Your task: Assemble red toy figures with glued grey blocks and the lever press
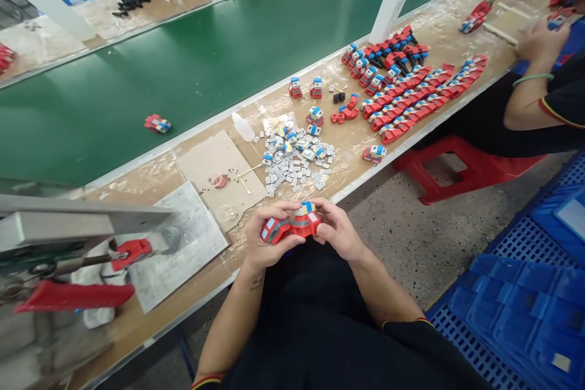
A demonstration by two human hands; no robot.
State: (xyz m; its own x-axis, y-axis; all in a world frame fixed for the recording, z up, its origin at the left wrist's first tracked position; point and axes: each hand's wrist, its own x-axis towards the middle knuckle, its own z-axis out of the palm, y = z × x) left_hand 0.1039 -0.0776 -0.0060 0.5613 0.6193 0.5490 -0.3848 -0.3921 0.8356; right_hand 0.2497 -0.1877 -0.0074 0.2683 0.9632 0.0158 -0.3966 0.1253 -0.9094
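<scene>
We list, lower centre of the frame: one red toy part (275,230), left hand (262,244) closed round it; one blue-topped part (305,221), right hand (342,234) pinching it — beside the counter's (348,157) edge, where loosened fingertips could drop either.

A workshop or factory floor, set up for assembly by hand.
A green conveyor belt (256,36) runs along the far edge of the bench (347,158), whose worn top carries rows of matching red toy parts (411,100), a heap of small grey pieces (297,161) and a white squeeze bottle (393,3); a metal press-like machine (77,225) stands at the left end. Beyond the right-hand edge are a red plastic stool (429,180), blue bins (521,317) and a co-worker's hands (543,42) busy at the far right corner.
</scene>
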